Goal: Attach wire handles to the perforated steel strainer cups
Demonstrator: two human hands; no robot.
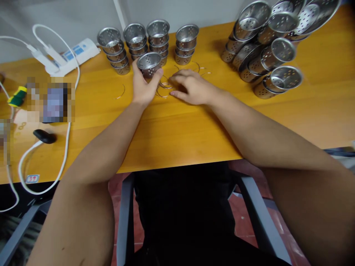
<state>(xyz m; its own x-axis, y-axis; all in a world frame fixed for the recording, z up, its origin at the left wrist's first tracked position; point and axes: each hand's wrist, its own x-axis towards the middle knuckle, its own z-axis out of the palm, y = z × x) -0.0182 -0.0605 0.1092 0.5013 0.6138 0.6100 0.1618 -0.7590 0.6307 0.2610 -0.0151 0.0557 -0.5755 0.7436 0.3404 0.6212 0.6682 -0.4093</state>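
My left hand point(145, 87) is wrapped around a perforated metal cup point(149, 63), its open mouth facing up. Several thin wire rings point(165, 85) lie on the wooden table between my two hands. Over their right side reaches my right hand point(190, 87), thumb apart from the bent fingers and nothing visible between them. The fingertips are close to the wires; whether they touch them I cannot tell. Behind the held cup stand nested stacks of similar cups, among them a left stack point(114, 55) and a right stack point(186, 46).
More perforated cups point(277, 57) are piled at the right, some tilted. To the left are a white power strip point(80, 55) with cables, a phone point(55, 103), a black oval object point(44, 136) and a green-yellow object point(18, 96). Loose thin wires point(120, 94) lie about.
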